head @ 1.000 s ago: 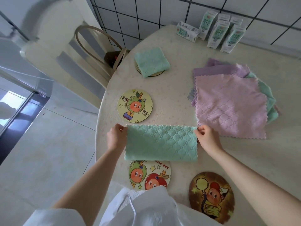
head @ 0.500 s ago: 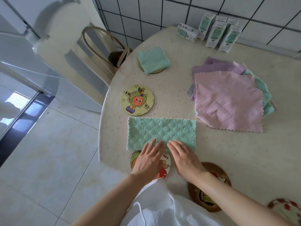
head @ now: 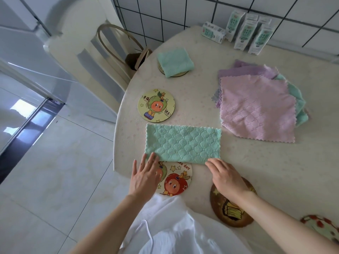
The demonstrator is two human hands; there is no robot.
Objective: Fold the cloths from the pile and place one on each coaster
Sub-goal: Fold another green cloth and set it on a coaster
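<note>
**Half-folded cloth at near tabletop edge**

Green cloth (head: pixel 183 143) flat, folded once, near edge overlapping coaster (head: pixel 174 178). Left hand (head: pixel 145 176) and right hand (head: pixel 225 176) spread flat, grip released, fingertips at near corners. Pile (head: pixel 256 110) just beside, right.

Fluffy quilted green cloth (head: pixel 183 143); glossy tiled floor (head: pixel 60 180).

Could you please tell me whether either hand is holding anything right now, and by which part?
Nothing is gripped: left hand and right hand lie flat, fingers touching the green cloth's near edge.
</note>
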